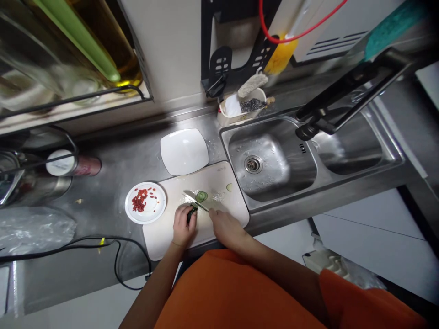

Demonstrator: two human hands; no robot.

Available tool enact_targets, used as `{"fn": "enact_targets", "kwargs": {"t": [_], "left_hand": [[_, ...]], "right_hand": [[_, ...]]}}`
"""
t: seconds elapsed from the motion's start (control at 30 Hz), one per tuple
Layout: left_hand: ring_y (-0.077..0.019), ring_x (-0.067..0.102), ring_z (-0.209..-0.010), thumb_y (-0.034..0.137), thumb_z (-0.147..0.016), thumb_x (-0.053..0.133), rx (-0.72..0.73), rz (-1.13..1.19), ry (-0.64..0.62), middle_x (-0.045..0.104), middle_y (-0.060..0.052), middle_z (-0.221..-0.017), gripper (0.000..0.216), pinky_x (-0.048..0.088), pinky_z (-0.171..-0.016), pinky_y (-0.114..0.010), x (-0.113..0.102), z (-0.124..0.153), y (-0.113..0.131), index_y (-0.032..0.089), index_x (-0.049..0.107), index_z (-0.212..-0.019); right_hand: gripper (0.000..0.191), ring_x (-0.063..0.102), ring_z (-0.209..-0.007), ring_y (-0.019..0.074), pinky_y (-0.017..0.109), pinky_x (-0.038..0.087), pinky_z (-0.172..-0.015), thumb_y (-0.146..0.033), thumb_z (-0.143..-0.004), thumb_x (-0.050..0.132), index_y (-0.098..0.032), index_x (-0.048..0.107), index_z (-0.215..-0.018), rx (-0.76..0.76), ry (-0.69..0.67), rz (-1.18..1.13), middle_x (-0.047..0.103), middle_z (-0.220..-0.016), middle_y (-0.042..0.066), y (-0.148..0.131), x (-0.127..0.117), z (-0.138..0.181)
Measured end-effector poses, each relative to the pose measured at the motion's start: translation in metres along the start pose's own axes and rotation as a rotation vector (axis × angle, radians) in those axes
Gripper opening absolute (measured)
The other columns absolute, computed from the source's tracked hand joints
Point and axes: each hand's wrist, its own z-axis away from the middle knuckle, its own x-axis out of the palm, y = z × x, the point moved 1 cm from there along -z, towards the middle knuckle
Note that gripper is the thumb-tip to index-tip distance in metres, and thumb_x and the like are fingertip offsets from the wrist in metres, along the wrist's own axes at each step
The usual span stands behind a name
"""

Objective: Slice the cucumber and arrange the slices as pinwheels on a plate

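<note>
On the pale cutting board (168, 242) my left hand (184, 225) is closed over a dark green cucumber (192, 212), with its fingers curled near the cut end. My right hand (226, 227) grips the handle of a knife (202, 206), whose blade lies across the cucumber's end. Several thin cucumber slices (201, 196) lie just beyond the blade. One lone slice (229, 187) rests farther right on the board. A white plate with red berries (161, 211) overlaps the board's left corner. Behind the board is a white square plate (184, 151).
To the right is a steel double sink (274, 157) under a black faucet (329, 119). A caddy of scrubbers (236, 119) stands behind it. Leftward are a red jar (87, 165), a plastic bag (37, 230) and a black cable (132, 241). A bottle rack (103, 100) overhangs the back left.
</note>
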Motion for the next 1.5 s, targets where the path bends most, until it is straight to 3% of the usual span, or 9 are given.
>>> {"fn": "enact_targets", "kwargs": {"t": [0.43, 1.5], "left_hand": [[-0.0198, 0.057, -0.098, 0.02, -0.084, 0.053, 0.003, -0.025, 0.012, 0.061, -0.01, -0.096, 0.018, 0.048, -0.088, -0.039, 0.0, 0.002, -0.001, 0.016, 0.056, -0.101], [-0.0192, 0.057, -0.096, 0.021, -0.084, 0.052, -0.064, 0.002, 0.004, 0.062, -0.01, -0.095, 0.015, 0.048, -0.088, -0.039, 0.001, 0.001, 0.0, 0.016, 0.057, -0.098]], "right_hand": [[0.031, 0.064, -0.087, 0.0209, 0.026, 0.047, -0.066, -0.007, -0.089, 0.029, -0.014, 0.05, -0.11, 0.049, -0.142, 0.001, 0.064, -0.094, 0.012, -0.009, -0.023, 0.025], [0.028, 0.064, -0.081, 0.0206, 0.026, 0.047, -0.065, -0.008, -0.089, 0.031, -0.013, 0.051, -0.108, -0.012, -0.071, 0.04, 0.065, -0.088, 0.013, -0.015, -0.013, 0.005]]}}
